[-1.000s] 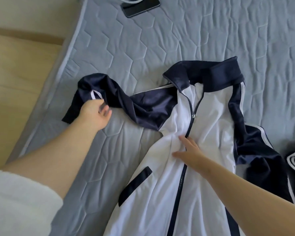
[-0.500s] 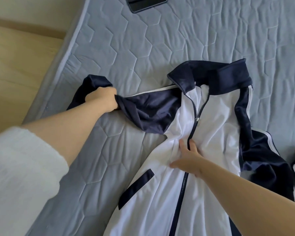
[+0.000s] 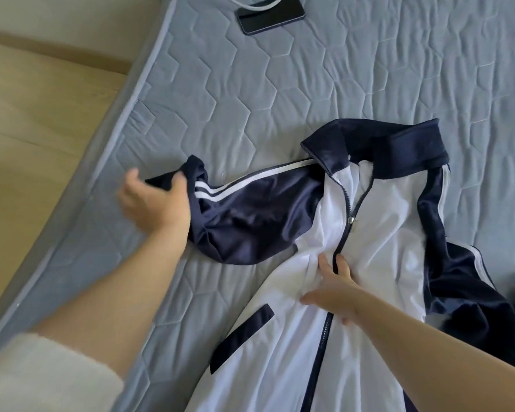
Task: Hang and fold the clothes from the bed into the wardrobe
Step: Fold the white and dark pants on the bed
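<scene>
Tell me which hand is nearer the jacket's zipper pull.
Right. The right hand lies flat on the jacket just below the zipper pull; the left hand is far off to the side, at the navy sleeve cuff.

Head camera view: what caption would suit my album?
On a quilted bed, the left hand grips the navy sleeve of a jacket while the right hand presses its white front.

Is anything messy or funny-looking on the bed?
Yes. The track jacket isn't flat: its navy sleeve is twisted and bunched where the left hand holds its end, and the white front wrinkles under the right hand. A phone also lies on the mattress.
</scene>
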Demonstrator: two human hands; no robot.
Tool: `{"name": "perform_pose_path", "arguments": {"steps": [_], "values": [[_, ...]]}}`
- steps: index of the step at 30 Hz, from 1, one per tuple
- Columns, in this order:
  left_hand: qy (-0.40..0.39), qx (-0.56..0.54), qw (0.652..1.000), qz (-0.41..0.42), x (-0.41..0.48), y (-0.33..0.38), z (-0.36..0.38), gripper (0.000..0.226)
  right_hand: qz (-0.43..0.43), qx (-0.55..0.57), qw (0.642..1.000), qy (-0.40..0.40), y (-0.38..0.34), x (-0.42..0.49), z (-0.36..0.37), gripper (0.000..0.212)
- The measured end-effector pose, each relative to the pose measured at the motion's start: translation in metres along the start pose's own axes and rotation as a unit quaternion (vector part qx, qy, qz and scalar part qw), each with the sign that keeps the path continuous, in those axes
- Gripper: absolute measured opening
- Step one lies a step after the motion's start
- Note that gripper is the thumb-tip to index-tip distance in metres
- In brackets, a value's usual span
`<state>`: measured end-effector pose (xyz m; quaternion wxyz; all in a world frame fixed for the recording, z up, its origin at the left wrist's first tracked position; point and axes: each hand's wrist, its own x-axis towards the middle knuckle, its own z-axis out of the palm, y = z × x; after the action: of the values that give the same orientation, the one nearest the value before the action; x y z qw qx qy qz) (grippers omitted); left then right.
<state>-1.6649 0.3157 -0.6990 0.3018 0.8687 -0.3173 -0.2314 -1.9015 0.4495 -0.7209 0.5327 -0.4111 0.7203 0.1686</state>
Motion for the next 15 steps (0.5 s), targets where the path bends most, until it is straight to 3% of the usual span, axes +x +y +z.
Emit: {"name": "perform_pose_path", "arguments": {"steps": [2,4,6,8,9,11,12,15], "values": [[-0.123,0.112,0.983,0.074,0.004,0.017,0.019,0.076,0.003,0.002,1.000,-0.004,-0.001,0.001,0.001,0.103],[-0.215,0.196,0.956,0.043,0.006,0.026,0.029,0.054,0.004,0.003,1.000,-0.003,0.000,0.002,0.002,0.104],[-0.222,0.094,0.971,-0.007,0.011,0.037,0.019,0.037,0.001,0.001,1.000,0.006,0.000,0.003,0.002,0.104],[-0.268,-0.110,0.957,-0.023,0.010,0.054,0.002,0.035,0.000,-0.002,1.000,0.010,0.000,0.003,0.003,0.105],[-0.254,-0.241,0.937,-0.017,0.012,0.060,-0.010,0.031,0.001,-0.001,1.000,0.008,0.000,0.003,0.003,0.106],[-0.196,-0.463,0.856,-0.122,0.022,0.055,-0.027,0.027,0.000,0.008,1.000,0.011,0.001,0.003,0.003,0.106],[-0.191,-0.465,0.848,-0.167,0.026,0.044,-0.030,0.030,-0.001,0.014,1.000,0.013,0.001,0.003,0.003,0.105],[-0.259,-0.269,0.891,-0.258,0.025,0.016,-0.027,0.038,-0.003,0.028,0.999,0.017,0.002,0.003,0.005,0.105]]}}
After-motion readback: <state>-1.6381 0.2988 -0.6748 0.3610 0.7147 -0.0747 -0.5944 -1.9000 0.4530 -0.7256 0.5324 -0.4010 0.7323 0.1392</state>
